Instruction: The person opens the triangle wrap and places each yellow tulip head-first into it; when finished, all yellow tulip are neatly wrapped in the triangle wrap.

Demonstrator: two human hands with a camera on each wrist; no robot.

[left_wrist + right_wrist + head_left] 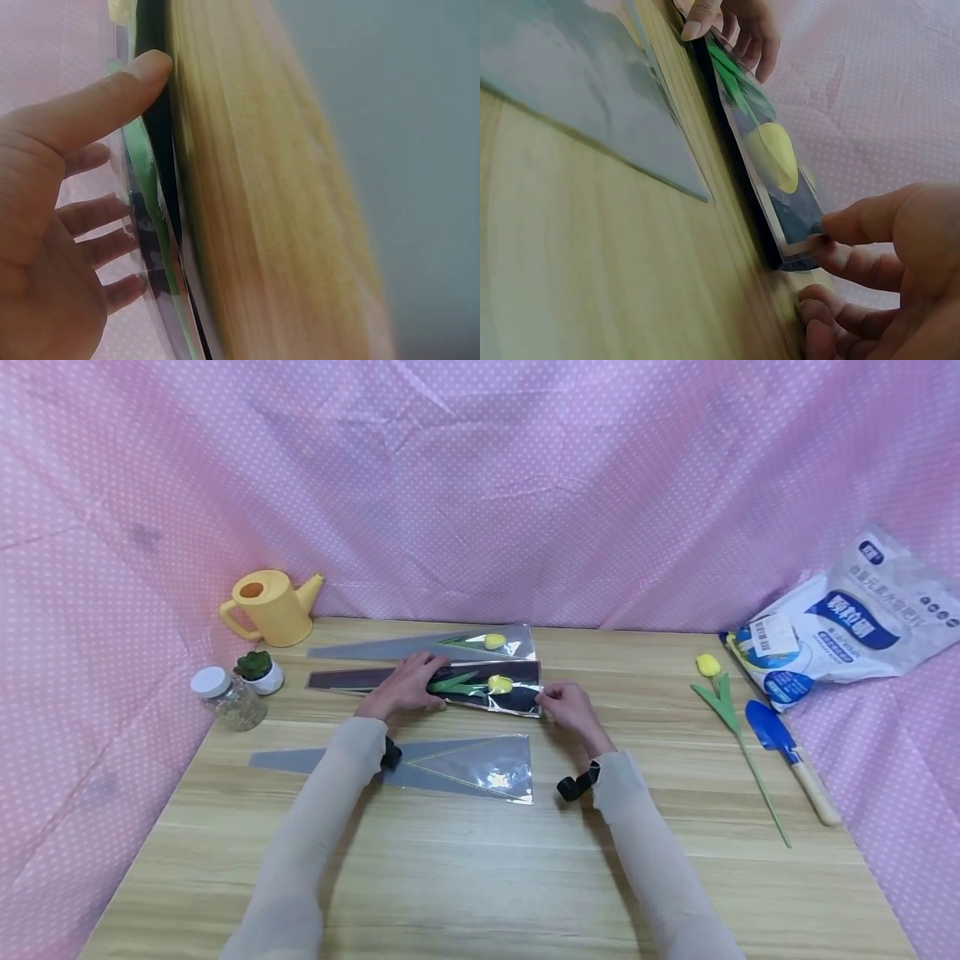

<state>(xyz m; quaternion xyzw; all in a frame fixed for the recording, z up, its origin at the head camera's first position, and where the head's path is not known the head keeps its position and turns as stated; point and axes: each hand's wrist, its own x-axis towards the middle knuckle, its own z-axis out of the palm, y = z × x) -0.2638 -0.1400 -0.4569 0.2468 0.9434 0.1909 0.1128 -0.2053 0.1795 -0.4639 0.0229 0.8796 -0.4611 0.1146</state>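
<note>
Pinching the wide-end corner of the black-backed sleeve [523, 700] between thumb and finger, my right grip [570, 703] holds its right end, while my left grip [408, 685] spans the narrower part, fingers spread, thumb along the near edge. The yellow tulip [500, 684] lies within the sleeve, bloom toward my right. The sleeve sits over the surface [465, 877], between the grey sleeve at the back [420, 645] and the flat grey sleeve nearer me [465, 764]; I cannot tell whether its wide end is raised. Tugging that corner too hard might crease or tear the thin film. Pressing across the leaves could bend them, and sliding backward could nudge the neighbouring sleeve askew.
</note>
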